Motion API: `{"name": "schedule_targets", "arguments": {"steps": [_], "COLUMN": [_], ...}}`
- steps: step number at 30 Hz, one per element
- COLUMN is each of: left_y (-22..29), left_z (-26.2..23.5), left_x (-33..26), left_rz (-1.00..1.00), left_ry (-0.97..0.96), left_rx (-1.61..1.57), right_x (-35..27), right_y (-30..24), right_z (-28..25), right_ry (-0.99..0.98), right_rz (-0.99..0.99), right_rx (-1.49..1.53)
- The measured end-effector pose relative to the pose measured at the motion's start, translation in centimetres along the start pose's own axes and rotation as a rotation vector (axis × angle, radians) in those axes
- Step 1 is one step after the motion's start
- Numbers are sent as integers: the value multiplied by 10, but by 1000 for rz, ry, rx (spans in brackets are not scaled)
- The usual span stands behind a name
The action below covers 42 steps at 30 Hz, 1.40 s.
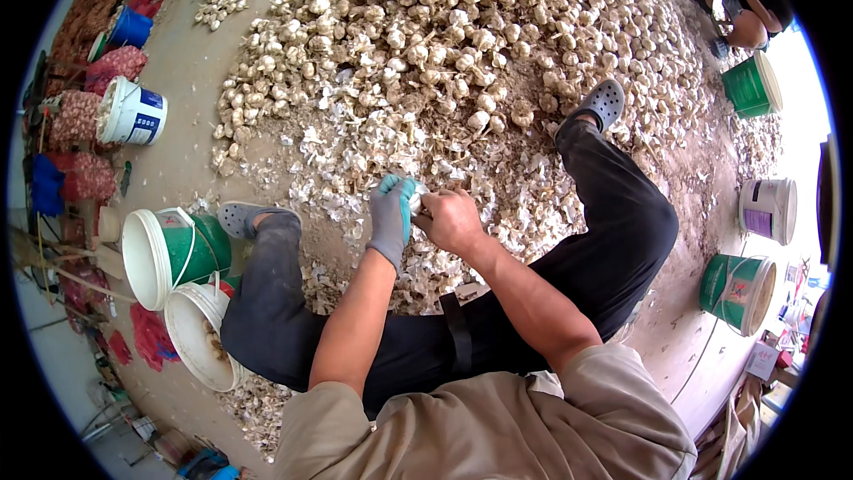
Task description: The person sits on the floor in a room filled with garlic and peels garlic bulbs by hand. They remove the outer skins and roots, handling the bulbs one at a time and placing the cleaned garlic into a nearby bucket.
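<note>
A broad heap of pale, papery garlic bulbs (444,27) covered the dusty ground. Two plastic buckets, one green (169,253) and one white (200,333), stood beside the left knee. The grey-gloved left hand (391,218) and bare right hand (451,220) met, both clamped on one white garlic bulb (416,198) above the loose skins.

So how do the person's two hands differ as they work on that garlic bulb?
The left hand wears a grey glove with teal fingertips; the right hand is bare. The left hand wraps around the white garlic bulb from its left side; the right hand's fingers meet it from the right. Both are raised together above the papery garlic skins.
</note>
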<state>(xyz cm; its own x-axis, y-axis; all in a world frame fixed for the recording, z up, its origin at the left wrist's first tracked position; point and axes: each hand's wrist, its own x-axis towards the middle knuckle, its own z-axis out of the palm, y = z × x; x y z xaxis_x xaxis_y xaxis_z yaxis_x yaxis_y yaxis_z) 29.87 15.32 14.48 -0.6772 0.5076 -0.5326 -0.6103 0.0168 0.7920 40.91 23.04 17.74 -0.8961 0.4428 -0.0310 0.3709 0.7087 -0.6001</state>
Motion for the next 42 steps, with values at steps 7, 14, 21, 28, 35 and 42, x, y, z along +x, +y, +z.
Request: {"name": "schedule_targets", "arguments": {"steps": [7, 14, 21, 28, 35, 42], "left_y": [19, 1, -3, 19, 4, 22], "left_z": [11, -3, -8, 9, -18, -6], "left_x": [-23, -4, 4, -25, 4, -10], "left_rz": [-218, -23, -186, -80, -141, -359], "left_ry": [-351, -114, -100, -263, -56, -181], "left_rx": [-104, -121, -338, -20, -124, -300], "right_x": [18, 15, 2, 20, 2, 14], "right_y": [23, -8, -11, 10, -18, 11], "right_z": [-41, -20, 1, -23, 8, 1], "right_ry": [-189, -94, 166, -153, 76, -14], "right_rz": [330, 387, 264, 490, 163, 434], "right_rx": [538, 561, 348, 609, 449, 582]}}
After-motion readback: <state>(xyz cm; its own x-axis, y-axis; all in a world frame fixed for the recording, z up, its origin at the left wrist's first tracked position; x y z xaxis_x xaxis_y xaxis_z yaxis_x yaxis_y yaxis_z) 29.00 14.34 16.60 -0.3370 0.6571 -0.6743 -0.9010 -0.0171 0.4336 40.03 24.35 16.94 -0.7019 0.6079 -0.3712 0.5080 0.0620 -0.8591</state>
